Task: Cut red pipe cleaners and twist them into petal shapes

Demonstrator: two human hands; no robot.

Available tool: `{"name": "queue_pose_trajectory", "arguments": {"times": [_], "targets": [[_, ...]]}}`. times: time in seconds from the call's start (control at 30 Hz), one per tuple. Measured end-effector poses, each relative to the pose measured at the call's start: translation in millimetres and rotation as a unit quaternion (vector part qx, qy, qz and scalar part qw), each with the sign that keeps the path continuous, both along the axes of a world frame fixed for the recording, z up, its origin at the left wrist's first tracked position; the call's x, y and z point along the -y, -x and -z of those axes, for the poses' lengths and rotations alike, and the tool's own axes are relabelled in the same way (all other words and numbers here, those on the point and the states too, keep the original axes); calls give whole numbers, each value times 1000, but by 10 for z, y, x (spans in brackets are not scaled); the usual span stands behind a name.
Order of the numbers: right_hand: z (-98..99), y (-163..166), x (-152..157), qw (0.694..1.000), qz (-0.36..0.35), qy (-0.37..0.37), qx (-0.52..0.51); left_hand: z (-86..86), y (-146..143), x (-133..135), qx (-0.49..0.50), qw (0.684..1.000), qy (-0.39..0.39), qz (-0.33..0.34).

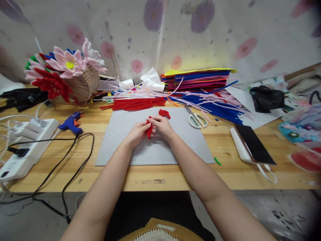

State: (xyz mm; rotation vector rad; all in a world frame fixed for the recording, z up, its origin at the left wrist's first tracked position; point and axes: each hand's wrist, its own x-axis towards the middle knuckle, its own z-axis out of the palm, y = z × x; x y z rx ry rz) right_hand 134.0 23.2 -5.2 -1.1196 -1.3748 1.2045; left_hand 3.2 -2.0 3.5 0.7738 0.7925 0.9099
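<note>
Both my hands meet over a grey cutting mat [175, 147] on the wooden table. My left hand [137, 133] and my right hand [162, 126] are closed on a folded red pipe cleaner piece [149, 130], which stands between their fingers. A second small red pipe cleaner piece [164, 113] lies on the mat just beyond my right hand. Behind the mat lie a bundle of red pipe cleaners [136, 103] and a spread of blue and pink pipe cleaners [215, 106].
White-handled scissors [197, 119] lie at the mat's far right corner. A blue glue gun [71, 122] with a black cord and a white power strip [22, 147] are at left. A basket of pipe-cleaner flowers [67, 73] stands back left. A phone [254, 144] lies at right.
</note>
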Motion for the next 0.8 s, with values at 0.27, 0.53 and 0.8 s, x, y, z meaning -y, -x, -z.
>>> {"name": "queue_pose_trajectory", "arguments": {"times": [0.27, 0.53, 0.8], "targets": [[-1, 3, -38, 999, 27, -35, 1, 80, 9, 0, -58, 998, -32, -8], [-7, -99, 19, 989, -137, 62, -9, 56, 4, 22, -7, 999, 9, 40], [53, -163, -69, 996, -85, -24, 30, 96, -21, 5, -31, 999, 3, 6]]}}
